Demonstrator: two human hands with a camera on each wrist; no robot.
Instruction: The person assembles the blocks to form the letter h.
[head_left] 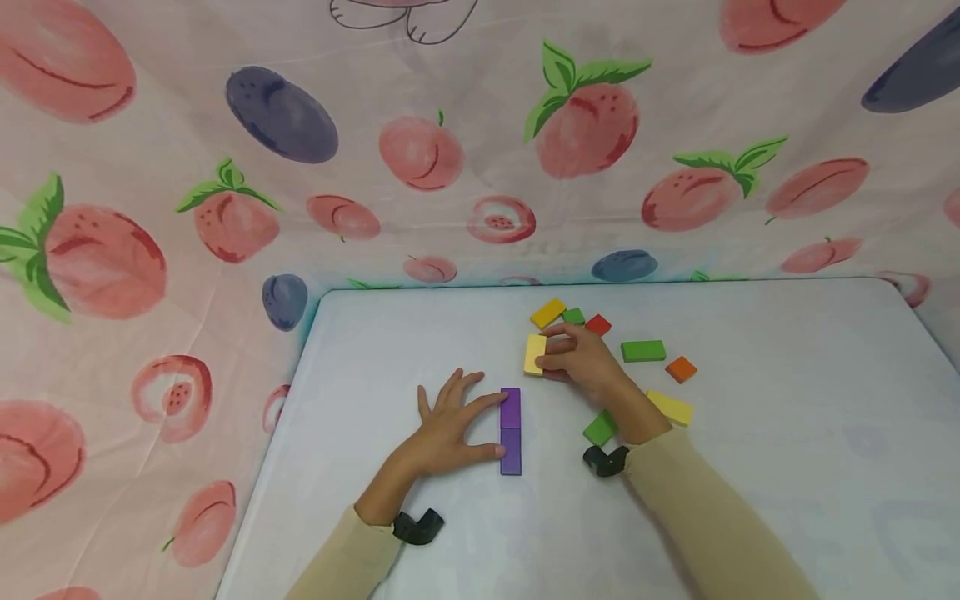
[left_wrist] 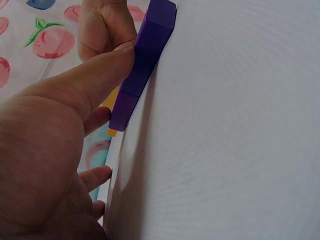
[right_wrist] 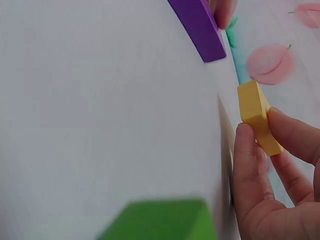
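Two purple blocks, one farther [head_left: 511, 407] and one nearer [head_left: 511, 458], lie end to end in a straight line on the white table [head_left: 352, 342]. My left hand [head_left: 438, 435] is at their left side, fingers spread, the index fingertip at the far block and the thumb [left_wrist: 107, 70] against the near one. Up and to the right of them, my right hand [head_left: 583, 360] pinches a pale yellow block [right_wrist: 254, 107] between thumb and fingers. In the right wrist view this block is held above the tabletop, with a shadow below.
Around my right hand lie a yellow block [head_left: 548, 313], small green block [head_left: 573, 316], red block [head_left: 598, 324], long green block [head_left: 642, 351], orange block [head_left: 681, 369], another pale yellow block [head_left: 671, 407] and green block [head_left: 600, 428]. Fruit-patterned cloth [head_left: 465, 83] borders the table behind and left.
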